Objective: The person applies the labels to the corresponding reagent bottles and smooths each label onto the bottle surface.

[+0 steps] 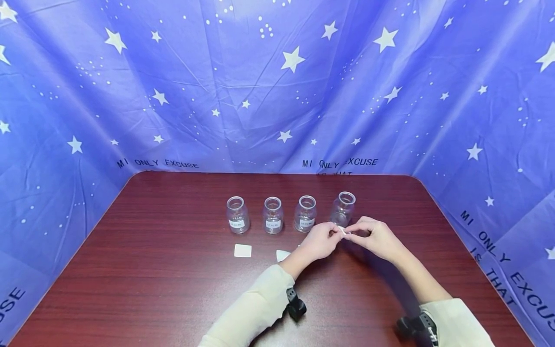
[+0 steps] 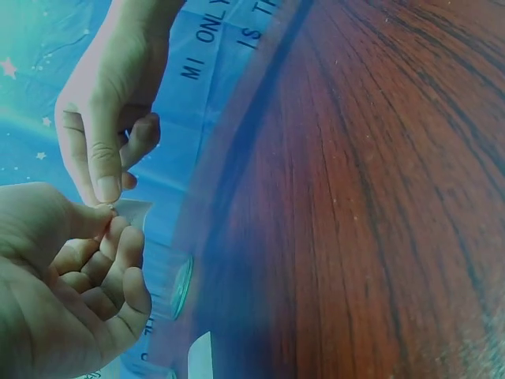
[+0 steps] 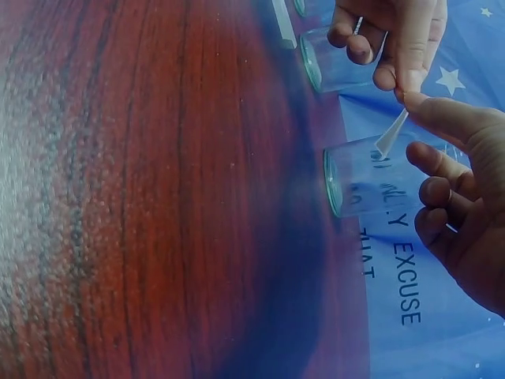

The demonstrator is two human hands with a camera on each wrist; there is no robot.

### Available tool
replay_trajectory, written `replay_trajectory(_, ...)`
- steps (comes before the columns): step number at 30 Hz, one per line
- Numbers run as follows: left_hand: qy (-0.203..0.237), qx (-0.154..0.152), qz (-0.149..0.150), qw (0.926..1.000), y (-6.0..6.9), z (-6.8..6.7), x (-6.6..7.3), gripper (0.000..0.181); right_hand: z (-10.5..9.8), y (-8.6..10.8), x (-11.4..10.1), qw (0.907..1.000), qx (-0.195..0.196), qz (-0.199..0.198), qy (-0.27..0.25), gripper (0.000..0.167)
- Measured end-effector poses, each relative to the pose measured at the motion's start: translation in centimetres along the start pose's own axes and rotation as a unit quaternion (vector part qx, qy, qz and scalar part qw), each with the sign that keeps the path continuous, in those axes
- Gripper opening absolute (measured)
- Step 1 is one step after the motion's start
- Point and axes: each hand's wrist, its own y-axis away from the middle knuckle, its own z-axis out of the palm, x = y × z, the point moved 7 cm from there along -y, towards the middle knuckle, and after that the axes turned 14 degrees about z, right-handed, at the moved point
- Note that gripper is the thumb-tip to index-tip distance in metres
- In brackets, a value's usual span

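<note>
In the head view a small white label (image 1: 342, 231) is between my two hands. The fingertips of my left hand (image 1: 320, 241) pinch it from the left, and those of my right hand (image 1: 376, 236) pinch it from the right. The right wrist view shows the label (image 3: 392, 136) as a thin, slightly bent white strip hanging from the meeting fingertips. Just behind the hands stands a clear glass jar (image 1: 344, 207), its lower front partly hidden by the fingers. To its left, three similar jars (image 1: 306, 212) stand upright in a row, each with a white printed label on its front.
A white piece of paper (image 1: 243, 250) lies in front of the leftmost jar. Another white piece (image 1: 283, 255) is partly covered by the left wrist. The dark red wooden table (image 1: 151, 270) meets a blue star-patterned curtain (image 1: 243, 130) at the back and sides.
</note>
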Motion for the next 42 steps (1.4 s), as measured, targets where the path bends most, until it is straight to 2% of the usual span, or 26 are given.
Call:
replay_trajectory(2,0.008,-0.004,-0.002,1.0,0.1,0.0,0.0,0.014,0.0,0.0,0.0,1.0,-0.005,-0.001,-0.005,0.013)
replay_trajectory(6,0.054,-0.004,-0.016,0.9984,0.2,0.2,-0.2,0.014,0.1,0.1,-0.1,0.9998,-0.01,-0.003,-0.014,0.014)
replay_trajectory(9,0.088,0.007,-0.02,0.9959,0.2,0.1,-0.3,0.014,0.0,0.1,-0.3,0.9998,-0.004,-0.001,-0.02,0.014)
replay_trajectory(12,0.101,0.019,-0.02,0.9945,0.2,0.0,-0.2,0.015,-0.3,0.2,-0.8,0.9996,0.007,-0.004,-0.026,0.015)
replay_trajectory(16,0.104,0.029,-0.023,0.9939,0.3,-0.2,-0.2,0.016,-0.7,0.5,-2.3,0.9994,0.01,-0.017,-0.029,0.014)
replay_trajectory(19,0.088,0.036,-0.015,0.9953,0.3,-0.4,-0.1,0.016,-0.8,0.5,-2.7,0.9993,0.009,-0.021,-0.03,0.014)
replay_trajectory(23,0.055,0.041,0.002,0.9977,0.2,-0.6,0.0,0.015,-0.6,0.3,-1.6,0.9995,0.012,-0.012,-0.027,0.015)
replay_trajectory(26,0.05,0.041,0.007,0.9979,0.2,-0.6,-0.1,0.015,-0.4,0.0,-0.5,0.9996,0.014,0.003,-0.025,0.014)
replay_trajectory(34,0.072,0.035,-0.007,0.9968,0.3,-0.5,-0.3,0.015,-0.4,-0.1,0.4,0.9985,0.017,0.04,-0.032,0.002)
replay_trajectory(42,0.094,0.04,-0.034,0.9942,0.9,-0.5,-0.2,0.011,-0.2,-0.5,1.2,0.9961,-0.002,0.077,-0.042,0.004)
